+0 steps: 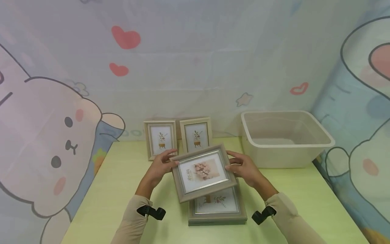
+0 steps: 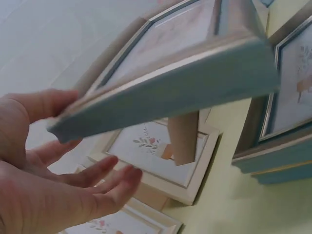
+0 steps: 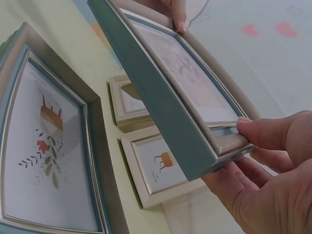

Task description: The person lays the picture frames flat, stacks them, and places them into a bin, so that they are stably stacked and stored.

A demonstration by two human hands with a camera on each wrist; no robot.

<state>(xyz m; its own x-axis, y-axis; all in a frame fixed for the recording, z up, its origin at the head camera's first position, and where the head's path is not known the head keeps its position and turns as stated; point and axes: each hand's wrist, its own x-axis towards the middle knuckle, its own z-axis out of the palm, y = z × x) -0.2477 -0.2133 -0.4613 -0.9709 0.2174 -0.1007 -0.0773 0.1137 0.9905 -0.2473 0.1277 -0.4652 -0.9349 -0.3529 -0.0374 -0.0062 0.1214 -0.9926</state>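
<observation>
Fingers point(image 3: 263, 129) of both hands grasp the lifted picture frame point(image 1: 203, 172) by its two short ends, thumbs on the front moulding and the other fingers spread beneath the back. It hangs tilted in the air over the table point(image 1: 122, 189), just above a stacked frame point(image 1: 217, 206) lying flat near the front edge.

Largest item: the white plastic bin point(image 1: 286, 137) stands at the table's far right, well apart from the hands. Next in size is the flat stacked frame, then the lifted one. Smallest are the two small frames point(image 1: 160, 139) standing side by side against the backdrop, just beyond the left hand point(image 1: 159, 167).

Handling guidance (a judgement from the current grip):
- Keep the right hand point(image 1: 245, 169) and the left hand level with each other; the frame tilts toward the viewer and could slide.
- Keep thumbs on the moulding, off the glazed front.
- A folding back stand point(image 2: 183, 136) hangs loose beneath the frame, as the left wrist view shows. Clear it from the frame below before lowering or moving sideways.
- Avoid swinging the far edge into the small standing frames.
</observation>
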